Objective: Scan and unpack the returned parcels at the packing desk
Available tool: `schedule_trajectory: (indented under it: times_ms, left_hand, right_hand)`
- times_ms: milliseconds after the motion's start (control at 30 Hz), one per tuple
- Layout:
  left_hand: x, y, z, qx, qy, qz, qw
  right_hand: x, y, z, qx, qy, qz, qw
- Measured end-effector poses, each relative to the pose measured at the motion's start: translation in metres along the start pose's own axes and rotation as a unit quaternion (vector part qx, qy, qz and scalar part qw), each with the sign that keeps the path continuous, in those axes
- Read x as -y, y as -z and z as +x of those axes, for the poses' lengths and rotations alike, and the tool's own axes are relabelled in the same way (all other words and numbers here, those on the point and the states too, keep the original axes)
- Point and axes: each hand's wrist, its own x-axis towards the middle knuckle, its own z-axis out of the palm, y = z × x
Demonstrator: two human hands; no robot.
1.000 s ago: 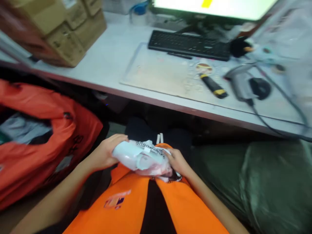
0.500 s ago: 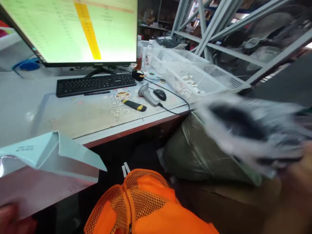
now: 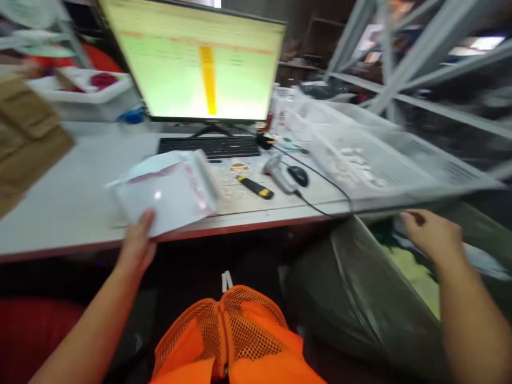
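My left hand (image 3: 138,245) grips the lower edge of a pale plastic zip bag (image 3: 164,192), holding it above the front of the grey desk (image 3: 60,202). My right hand (image 3: 430,234) reaches out to the right over the mouth of a large dark green sack (image 3: 360,298), its fingers loosely apart with nothing in them. An orange mesh vest (image 3: 236,336) covers my chest at the bottom of the view.
A lit monitor (image 3: 200,64), black keyboard (image 3: 208,146), barcode scanner (image 3: 278,173), mouse (image 3: 298,175) and a yellow-black tool (image 3: 256,188) are on the desk. White mesh trays (image 3: 360,154) stand to the right, cardboard boxes (image 3: 24,133) to the left, metal shelving behind.
The view swung left and up. The blurred dark-filled package in my right hand is gone, and that hand now hovers over the green sack. My left hand has raised the pale bag over the desk.
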Motion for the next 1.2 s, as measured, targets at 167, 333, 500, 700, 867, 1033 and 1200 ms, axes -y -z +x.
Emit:
schedule_trajectory:
  times_ms: [167,333,500,700,867,1033,1200]
  left_hand:
    - [-0.003,-0.041,0.031,0.015,0.03,-0.055,0.998]
    - [-0.004,-0.06,0.039,0.032,-0.016,0.008,0.999]
    - [-0.013,-0.054,0.032,0.007,-0.111,0.163,0.98]
    - [-0.022,-0.055,0.022,-0.097,-0.28,0.27,0.916]
    - [-0.017,-0.065,0.019,-0.095,-0.293,0.278,0.91]
    - [-0.014,-0.056,0.021,-0.093,-0.269,0.277,0.918]
    - [-0.015,-0.023,0.037,-0.083,-0.198,0.272,0.938]
  right_hand:
    - [0.162,-0.05,0.039,0.073,0.185,0.163,0.966]
    - [0.283,-0.078,0.023,0.223,0.199,0.061,0.952]
    - [0.317,-0.073,0.017,0.243,0.162,0.014,0.956]
    - [0.287,0.003,0.001,0.159,0.347,0.186,0.906]
    - [0.285,0.047,-0.038,0.18,0.494,0.275,0.805]
    - [0.304,0.014,-0.022,0.174,0.458,0.221,0.843]
    - [0.317,-0.049,0.024,0.171,0.3,0.086,0.934]
